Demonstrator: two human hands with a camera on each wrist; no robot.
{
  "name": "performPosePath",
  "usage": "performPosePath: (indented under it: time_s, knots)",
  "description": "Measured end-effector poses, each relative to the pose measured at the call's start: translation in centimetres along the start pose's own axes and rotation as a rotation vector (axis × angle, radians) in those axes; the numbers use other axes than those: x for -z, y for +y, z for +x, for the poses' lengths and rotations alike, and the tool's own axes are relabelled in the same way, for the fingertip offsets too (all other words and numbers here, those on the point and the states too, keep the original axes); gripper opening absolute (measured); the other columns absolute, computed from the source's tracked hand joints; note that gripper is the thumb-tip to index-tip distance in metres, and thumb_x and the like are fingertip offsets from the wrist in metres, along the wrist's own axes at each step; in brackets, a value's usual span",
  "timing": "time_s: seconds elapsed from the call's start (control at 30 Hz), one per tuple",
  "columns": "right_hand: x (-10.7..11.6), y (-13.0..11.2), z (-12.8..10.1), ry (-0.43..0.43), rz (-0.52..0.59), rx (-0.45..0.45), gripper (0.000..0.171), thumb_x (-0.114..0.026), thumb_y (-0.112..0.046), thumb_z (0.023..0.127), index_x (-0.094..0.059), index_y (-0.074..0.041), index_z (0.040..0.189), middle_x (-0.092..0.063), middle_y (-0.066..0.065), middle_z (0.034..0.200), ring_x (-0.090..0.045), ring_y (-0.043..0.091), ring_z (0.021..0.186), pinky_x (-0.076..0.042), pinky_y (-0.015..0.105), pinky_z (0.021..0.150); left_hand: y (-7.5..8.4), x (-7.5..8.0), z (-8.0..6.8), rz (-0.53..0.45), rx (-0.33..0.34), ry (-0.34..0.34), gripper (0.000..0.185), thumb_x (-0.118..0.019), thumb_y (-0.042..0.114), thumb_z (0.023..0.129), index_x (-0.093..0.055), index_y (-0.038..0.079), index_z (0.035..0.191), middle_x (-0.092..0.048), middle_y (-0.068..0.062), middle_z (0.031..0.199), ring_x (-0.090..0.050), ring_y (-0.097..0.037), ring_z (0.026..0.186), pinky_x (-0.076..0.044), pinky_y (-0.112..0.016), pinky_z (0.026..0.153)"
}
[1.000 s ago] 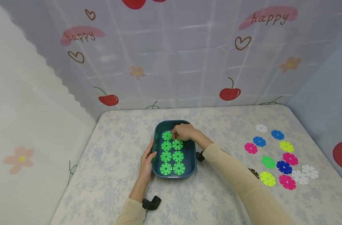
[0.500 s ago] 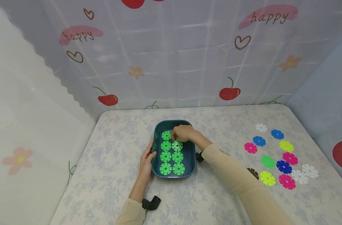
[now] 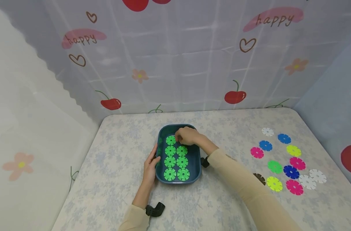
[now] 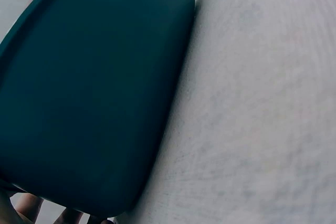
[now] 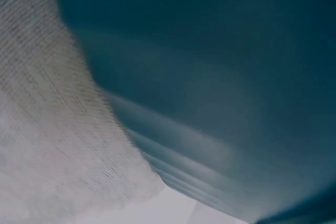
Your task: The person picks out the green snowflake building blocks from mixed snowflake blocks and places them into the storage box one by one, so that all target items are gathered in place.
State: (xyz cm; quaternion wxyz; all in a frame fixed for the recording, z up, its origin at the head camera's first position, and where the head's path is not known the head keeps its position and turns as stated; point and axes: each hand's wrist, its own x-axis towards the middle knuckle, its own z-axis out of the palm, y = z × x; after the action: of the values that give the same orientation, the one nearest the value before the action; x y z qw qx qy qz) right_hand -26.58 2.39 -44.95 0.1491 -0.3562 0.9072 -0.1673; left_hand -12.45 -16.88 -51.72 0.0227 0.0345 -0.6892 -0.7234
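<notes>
A dark teal tray lies on the table with green notched snowflake discs set in two columns inside. My left hand grips its left side, thumb over the rim. In the left wrist view, fingers show at the far edge of the tray's outer wall. My right hand reaches in at the far right with fingers curled downward, above a green disc. Whether it pinches a disc I cannot tell, as its fingertips are hidden. The right wrist view shows mostly tray wall.
Loose discs are scattered on the table's right side: pink, blue, yellow, green, white and a dark one partly behind the right sleeve. A patterned curtain hangs behind the table.
My right hand has shifted slightly toward the tray's far end, and the disc below its fingers shows more fully. The left hand keeps its grip on the tray.
</notes>
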Motion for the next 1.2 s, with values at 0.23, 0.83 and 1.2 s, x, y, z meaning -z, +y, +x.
performPosePath:
  time_s: [0.23,0.83,1.2]
  knots:
    - [1.6,0.9,-2.1,0.144,0.182,0.102,0.021,-0.063,-0.004,0.093,-0.069,-0.004,0.113,-0.069,0.010,0.103,-0.065,0.023,0.094,-0.053,0.034,0.081,-0.1,0.0,0.1,-0.010,0.007,0.005,0.054,-0.044,0.014,0.103,-0.032,0.021,0.154,-0.022,-0.001,0.163,-0.014,-0.025,0.152,-0.014,-0.050,0.121]
    - [3.3,9.7,-20.3,0.298,0.491,-0.162,0.036,-0.066,-0.011,0.093,-0.061,-0.001,0.127,-0.064,0.021,0.113,-0.063,0.021,0.090,-0.054,0.030,0.072,-0.1,-0.1,0.0,-0.009,-0.002,0.002,0.054,-0.045,0.016,0.103,-0.032,0.021,0.155,-0.020,-0.002,0.164,-0.011,-0.025,0.152,-0.013,-0.050,0.121]
    - [1.6,15.5,-30.7,0.351,0.479,-0.368,0.045,-0.063,-0.013,0.094,-0.052,0.006,0.134,-0.058,0.028,0.120,-0.060,0.002,0.085,-0.056,0.027,0.070,-0.2,0.0,0.1,-0.005,0.009,0.009,0.054,-0.045,0.016,0.103,-0.032,0.022,0.155,-0.020,0.000,0.163,-0.011,-0.025,0.152,-0.013,-0.051,0.121]
